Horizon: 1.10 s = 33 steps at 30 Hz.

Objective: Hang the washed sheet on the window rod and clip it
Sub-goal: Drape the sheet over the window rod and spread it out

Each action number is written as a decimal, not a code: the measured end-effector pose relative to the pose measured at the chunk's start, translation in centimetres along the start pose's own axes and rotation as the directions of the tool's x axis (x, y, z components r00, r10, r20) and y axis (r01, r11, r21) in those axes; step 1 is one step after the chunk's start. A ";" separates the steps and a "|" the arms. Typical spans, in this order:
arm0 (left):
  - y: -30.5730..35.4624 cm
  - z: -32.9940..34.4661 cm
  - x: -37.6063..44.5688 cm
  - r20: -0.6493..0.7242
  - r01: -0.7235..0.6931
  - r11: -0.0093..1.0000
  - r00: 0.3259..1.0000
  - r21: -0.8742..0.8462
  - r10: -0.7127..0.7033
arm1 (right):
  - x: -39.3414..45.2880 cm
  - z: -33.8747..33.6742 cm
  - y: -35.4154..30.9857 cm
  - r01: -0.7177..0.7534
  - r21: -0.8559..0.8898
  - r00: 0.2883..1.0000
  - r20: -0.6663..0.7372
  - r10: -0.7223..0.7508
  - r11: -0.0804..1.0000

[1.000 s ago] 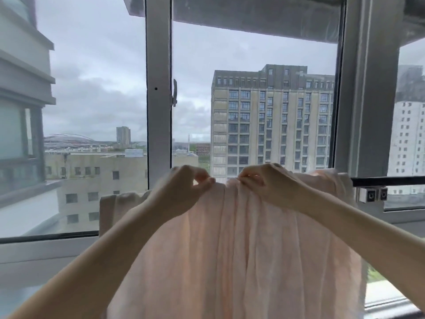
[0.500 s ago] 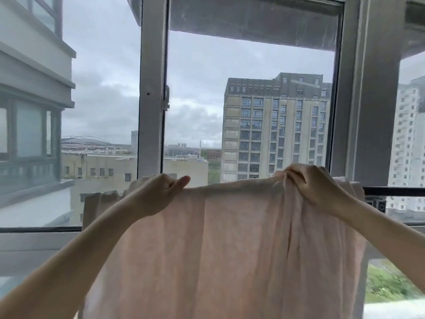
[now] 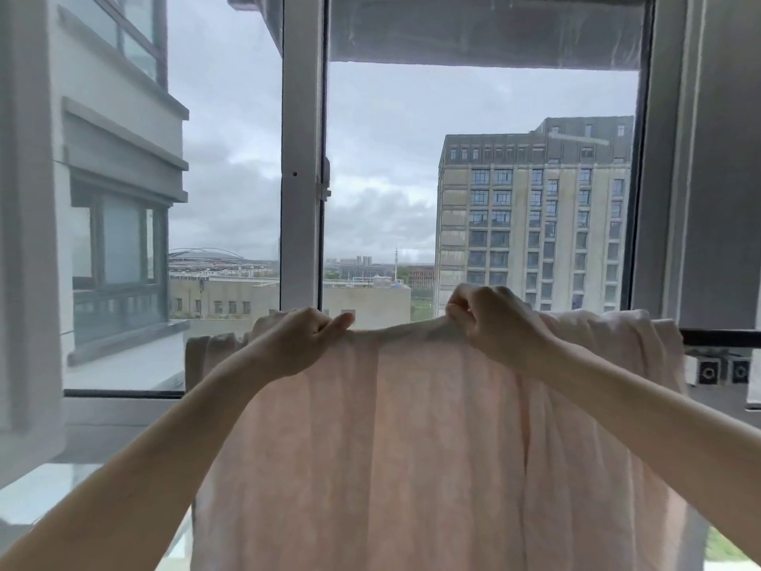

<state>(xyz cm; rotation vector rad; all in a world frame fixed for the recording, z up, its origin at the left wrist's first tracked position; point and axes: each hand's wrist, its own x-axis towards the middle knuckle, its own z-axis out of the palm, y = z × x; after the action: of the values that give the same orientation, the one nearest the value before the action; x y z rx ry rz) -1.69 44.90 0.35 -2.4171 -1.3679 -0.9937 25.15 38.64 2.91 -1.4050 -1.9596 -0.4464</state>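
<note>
The thin pink sheet (image 3: 412, 447) hung draped over the window rod (image 3: 720, 337), looking soft, limp and probably damp-heavy, while the left hand (image 3: 296, 344) and right hand (image 3: 494, 323) each pinched its top fold with curled fingers, the sensible place to grip.

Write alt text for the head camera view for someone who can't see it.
Two bare hands, left hand and right hand, grip the top edge of a pale pink sheet draped over a black window rod. Beyond the glass stand grey buildings under cloud.
</note>
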 end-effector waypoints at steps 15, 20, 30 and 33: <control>8.5 5.0 -1.3 -0.332 -0.377 0.896 0.836 0.233 0.438 | -1.2 -2.1 3.7 -0.025 -0.021 1.000 -0.019 0.025 0.999; 7.7 6.6 -1.4 -0.474 -0.279 0.911 0.785 0.304 0.398 | -4.7 -3.6 5.3 -0.013 -0.041 1.000 0.012 0.013 0.999; 9.8 6.1 -1.5 -0.451 -0.185 0.942 0.841 0.279 0.299 | -3.6 -4.7 7.9 -0.075 0.108 0.994 -0.068 0.082 0.991; 9.9 6.0 -1.3 -0.443 -0.156 0.949 0.855 0.275 0.269 | -3.4 -6.8 11.8 -0.269 0.129 0.961 -0.027 0.274 0.954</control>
<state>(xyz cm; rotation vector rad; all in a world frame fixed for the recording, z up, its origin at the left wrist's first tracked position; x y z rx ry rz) 8.65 41.29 -3.48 -1.9243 -0.9544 -1.1908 38.97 36.32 4.10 -1.5408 -1.6944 -0.2222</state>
